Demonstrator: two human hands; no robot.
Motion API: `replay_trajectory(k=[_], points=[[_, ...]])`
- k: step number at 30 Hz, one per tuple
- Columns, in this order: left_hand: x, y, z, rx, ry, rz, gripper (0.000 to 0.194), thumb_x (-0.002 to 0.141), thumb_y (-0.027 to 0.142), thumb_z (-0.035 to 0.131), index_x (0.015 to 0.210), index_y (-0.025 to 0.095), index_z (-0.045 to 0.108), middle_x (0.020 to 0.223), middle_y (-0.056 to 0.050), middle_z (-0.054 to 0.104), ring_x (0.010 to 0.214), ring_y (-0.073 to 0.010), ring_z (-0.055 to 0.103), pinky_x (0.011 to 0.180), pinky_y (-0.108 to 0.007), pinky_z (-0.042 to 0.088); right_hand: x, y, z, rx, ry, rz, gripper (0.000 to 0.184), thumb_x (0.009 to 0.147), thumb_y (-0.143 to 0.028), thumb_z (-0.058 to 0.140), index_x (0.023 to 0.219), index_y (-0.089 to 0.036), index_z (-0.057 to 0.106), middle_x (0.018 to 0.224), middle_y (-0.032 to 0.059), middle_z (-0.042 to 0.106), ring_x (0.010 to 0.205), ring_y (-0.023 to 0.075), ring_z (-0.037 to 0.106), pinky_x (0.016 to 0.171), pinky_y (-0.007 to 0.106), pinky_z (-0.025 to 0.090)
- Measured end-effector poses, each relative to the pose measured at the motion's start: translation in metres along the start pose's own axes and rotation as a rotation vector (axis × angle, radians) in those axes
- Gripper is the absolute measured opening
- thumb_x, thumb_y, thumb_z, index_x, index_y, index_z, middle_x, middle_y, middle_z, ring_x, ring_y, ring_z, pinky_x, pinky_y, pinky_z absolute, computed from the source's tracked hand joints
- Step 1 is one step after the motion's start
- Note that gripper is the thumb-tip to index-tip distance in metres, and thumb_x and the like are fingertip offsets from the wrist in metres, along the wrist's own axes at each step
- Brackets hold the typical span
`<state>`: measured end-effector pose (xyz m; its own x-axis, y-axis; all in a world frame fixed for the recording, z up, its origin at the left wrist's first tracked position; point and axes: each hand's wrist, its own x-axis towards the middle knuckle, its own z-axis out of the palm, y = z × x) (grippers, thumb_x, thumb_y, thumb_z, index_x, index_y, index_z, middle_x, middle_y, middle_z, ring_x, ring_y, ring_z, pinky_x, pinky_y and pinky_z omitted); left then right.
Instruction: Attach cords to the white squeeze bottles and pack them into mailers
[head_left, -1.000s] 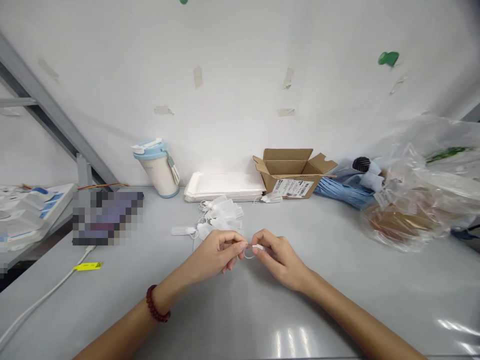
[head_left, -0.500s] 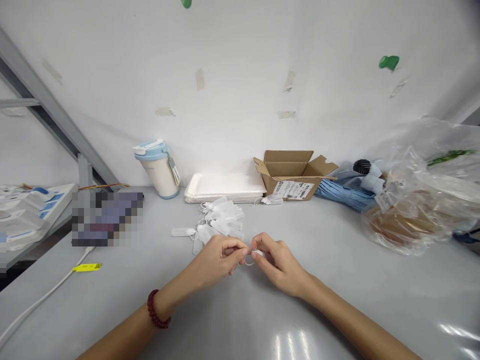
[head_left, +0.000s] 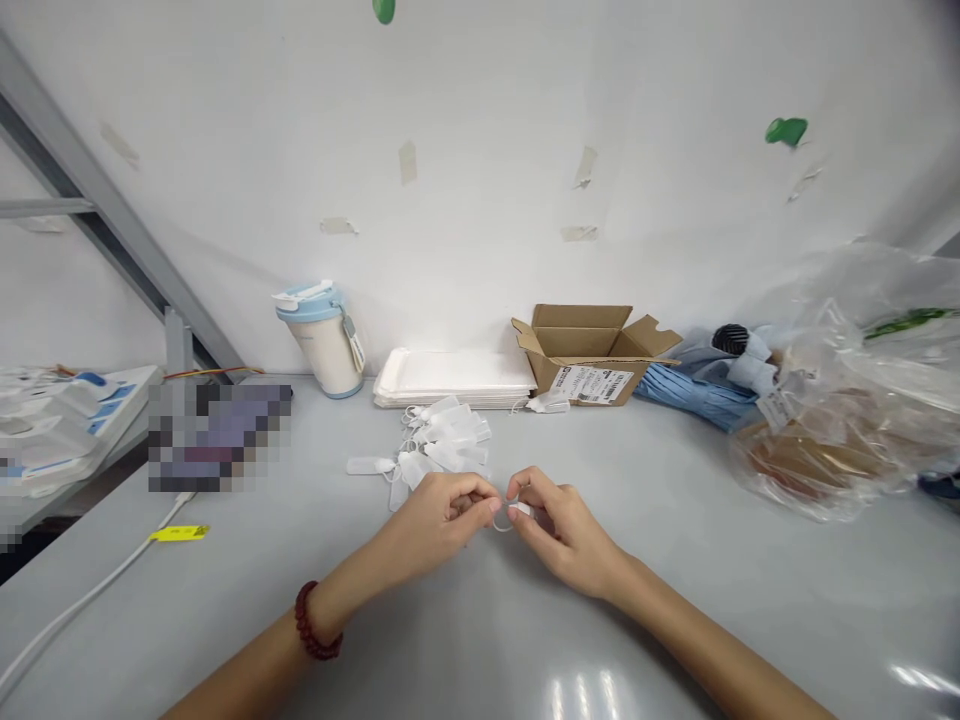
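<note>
My left hand is closed in a pinch at one end of a thin white cord loop. Facing it, my right hand pinches a small white tag-like piece, mostly covered by the fingers, from which the loop comes out. Both hands are just above the grey table, with a narrow gap between their fingertips. Behind my left hand lies a heap of translucent white plastic pieces with cord loops. One such piece points out to the left, and another lies by the box.
At the wall lie a stack of white padded envelopes and an open cardboard box. A tumbler stands left of them. To the right are a folded blue umbrella and a clear plastic bag. A white cable crosses the left side.
My fingertips have drawn slightly apart, and the gap between the hands is wider. The whole view has shifted a little; the things on the table stay in place.
</note>
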<state>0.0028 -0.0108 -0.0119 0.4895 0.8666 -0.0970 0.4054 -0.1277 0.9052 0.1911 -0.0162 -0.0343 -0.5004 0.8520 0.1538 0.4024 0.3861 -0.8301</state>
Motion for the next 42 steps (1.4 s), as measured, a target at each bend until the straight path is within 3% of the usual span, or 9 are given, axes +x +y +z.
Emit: replay_trajectory(k=[6,11,15,27,31,42], points=[[0.001,-0.006,0.008,-0.022,0.002,0.019,0.021,0.083,0.031,0.048,0.074,0.015,0.06,0.063,0.002,0.053,0.053,-0.0085,0.04,0.049,-0.021,0.032,-0.002,0.001,0.002,0.047,0.013,0.025,0.007,0.085,-0.025,0.043,0.09,-0.021,0.041,0.052,-0.0102,0.037,0.042,0.0077,0.03,0.044,0.02,0.024],[0.003,-0.008,0.016,-0.013,0.01,0.059,0.018,0.08,0.026,0.049,0.07,0.015,0.059,0.058,0.002,0.05,0.051,-0.0082,0.037,0.049,-0.021,0.029,-0.002,0.002,0.0,0.138,0.063,0.112,0.01,0.085,-0.022,0.033,0.086,-0.021,0.043,0.048,-0.0097,0.038,0.044,0.0095,0.04,0.049,0.021,0.033],[0.002,-0.008,0.019,-0.001,0.033,0.084,0.018,0.08,0.025,0.048,0.068,0.015,0.058,0.056,0.003,0.047,0.051,-0.0081,0.036,0.049,-0.021,0.028,-0.003,0.002,0.001,0.124,0.085,0.124,0.011,0.082,-0.018,0.034,0.085,-0.022,0.043,0.047,-0.0102,0.037,0.044,0.0096,0.042,0.048,0.021,0.032],[0.003,-0.003,0.012,-0.027,-0.009,0.052,0.01,0.077,0.025,0.055,0.079,0.016,0.059,0.059,0.005,0.049,0.052,-0.0078,0.04,0.049,-0.02,0.032,-0.001,0.007,-0.003,0.114,0.157,0.029,0.008,0.083,-0.02,0.037,0.09,-0.022,0.041,0.049,-0.0105,0.038,0.044,0.009,0.035,0.047,0.021,0.032],[0.002,-0.001,0.012,-0.029,0.013,0.055,0.016,0.079,0.03,0.055,0.075,0.016,0.061,0.058,0.004,0.05,0.052,-0.0081,0.038,0.049,-0.021,0.031,-0.001,0.007,-0.001,0.104,0.149,0.031,0.008,0.083,-0.019,0.037,0.09,-0.022,0.041,0.049,-0.0106,0.038,0.044,0.009,0.035,0.048,0.021,0.033],[0.004,-0.01,0.019,0.004,0.072,0.084,0.017,0.074,0.022,0.055,0.06,0.015,0.061,0.049,0.004,0.044,0.048,-0.0077,0.034,0.047,-0.021,0.027,-0.001,0.006,0.007,0.14,0.122,0.08,0.01,0.078,-0.017,0.037,0.086,-0.021,0.041,0.046,-0.0114,0.034,0.042,0.0081,0.031,0.044,0.02,0.028]])
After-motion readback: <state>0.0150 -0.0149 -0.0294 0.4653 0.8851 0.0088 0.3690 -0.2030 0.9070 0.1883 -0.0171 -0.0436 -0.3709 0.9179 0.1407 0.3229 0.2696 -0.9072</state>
